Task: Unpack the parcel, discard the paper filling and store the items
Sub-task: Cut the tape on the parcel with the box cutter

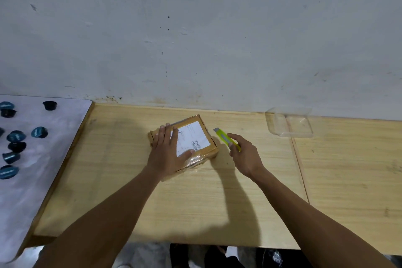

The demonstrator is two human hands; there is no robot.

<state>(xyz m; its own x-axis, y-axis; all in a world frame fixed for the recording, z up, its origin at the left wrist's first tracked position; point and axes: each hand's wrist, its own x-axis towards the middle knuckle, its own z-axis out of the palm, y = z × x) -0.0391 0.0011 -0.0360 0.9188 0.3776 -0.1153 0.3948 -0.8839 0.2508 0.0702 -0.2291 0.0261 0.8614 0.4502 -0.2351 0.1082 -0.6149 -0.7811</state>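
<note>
Now — one parcel [183, 143] under flat left hand [166, 154] | right hand [245, 154] fingers grip one cutter [224, 138]

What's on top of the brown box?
A white shipping label with barcodes is stuck on the cardboard parcel, and the left hand lies flat over part of it. The hand hides the label's left side.

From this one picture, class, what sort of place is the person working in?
Probably a plain workroom or packing bench: a bare wooden table against a scuffed wall, a taped parcel, and a knife.
</note>
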